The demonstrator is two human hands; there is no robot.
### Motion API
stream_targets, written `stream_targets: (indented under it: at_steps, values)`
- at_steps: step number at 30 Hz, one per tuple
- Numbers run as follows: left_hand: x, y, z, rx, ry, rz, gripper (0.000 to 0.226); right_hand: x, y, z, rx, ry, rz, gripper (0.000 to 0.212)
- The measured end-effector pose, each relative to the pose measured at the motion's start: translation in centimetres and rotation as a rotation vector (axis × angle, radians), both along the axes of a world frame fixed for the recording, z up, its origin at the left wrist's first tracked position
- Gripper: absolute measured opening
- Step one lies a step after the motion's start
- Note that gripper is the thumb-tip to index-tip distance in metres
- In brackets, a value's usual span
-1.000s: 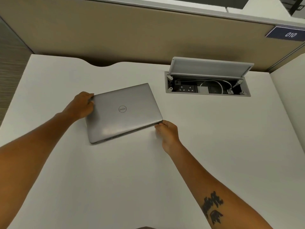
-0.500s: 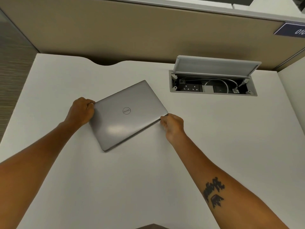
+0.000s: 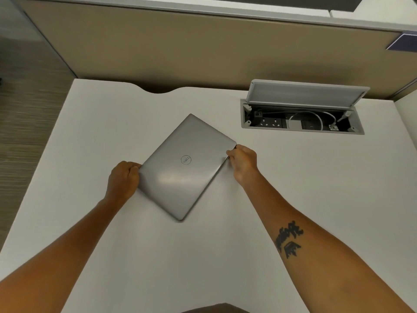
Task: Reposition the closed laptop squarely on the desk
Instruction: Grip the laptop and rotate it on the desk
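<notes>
A closed silver laptop (image 3: 185, 166) with a round logo lies flat on the white desk (image 3: 293, 188), turned about forty-five degrees so one corner points toward me. My left hand (image 3: 123, 180) grips its left corner with curled fingers. My right hand (image 3: 243, 162) pinches its right corner. Both forearms reach in from the bottom of the view.
An open cable box (image 3: 302, 119) with a raised grey lid, sockets and a white cable is sunk into the desk at the back right. A beige partition (image 3: 203, 53) runs along the far edge, with a curved cutout (image 3: 158, 89) in the desk. Floor lies to the left.
The laptop has rotated counterclockwise from nearly level to strongly diagonal. My right hand moved away from me with its corner and my left hand came toward me.
</notes>
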State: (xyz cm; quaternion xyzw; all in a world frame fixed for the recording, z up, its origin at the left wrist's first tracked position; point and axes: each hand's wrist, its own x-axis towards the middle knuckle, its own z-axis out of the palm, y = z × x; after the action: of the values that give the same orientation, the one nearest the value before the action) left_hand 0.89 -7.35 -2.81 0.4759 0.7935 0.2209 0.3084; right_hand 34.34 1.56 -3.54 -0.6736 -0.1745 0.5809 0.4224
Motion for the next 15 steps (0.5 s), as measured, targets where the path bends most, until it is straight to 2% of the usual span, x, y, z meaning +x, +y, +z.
stream_targets:
  at_steps: [6,12,15]
  values:
    - [0.5,-1.3,0.8,-0.022,-0.036,-0.044,0.05,-0.3,-1.1,0.7,0.07,0.029,0.067,0.029]
    - [1.6,0.4,1.6,-0.063,-0.043,-0.136,0.056,-1.8,-4.6,0.1,0.059,0.037,0.089,0.025]
    - [3.1,2.3,2.1,-0.048,-0.024,-0.199,0.039,-2.8,-6.8,-0.3,0.038,0.046,0.113,0.025]
